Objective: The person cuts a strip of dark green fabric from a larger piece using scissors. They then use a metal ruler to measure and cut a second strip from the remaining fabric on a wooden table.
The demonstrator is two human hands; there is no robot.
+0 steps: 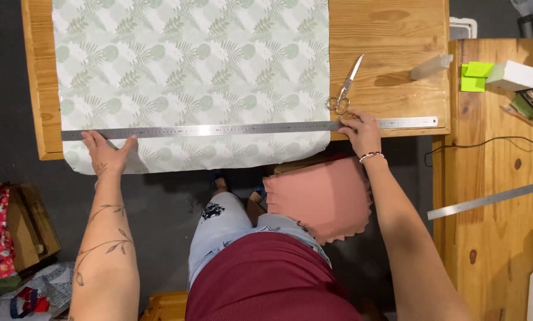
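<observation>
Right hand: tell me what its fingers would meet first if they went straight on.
The right hand points up the table; past the steel ruler it presses, the scissors handles likely come first.

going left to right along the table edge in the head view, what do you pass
left hand on the long steel ruler → leaf-print fabric → scissors → right hand on the ruler's far part → clear plastic piece → green sticky notes → white box

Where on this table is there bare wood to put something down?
Bare wood lies right of the leaf-print fabric, above the scissors and left of the clear block. The near edge is crowded: steel ruler, left hand, right hand.
</observation>
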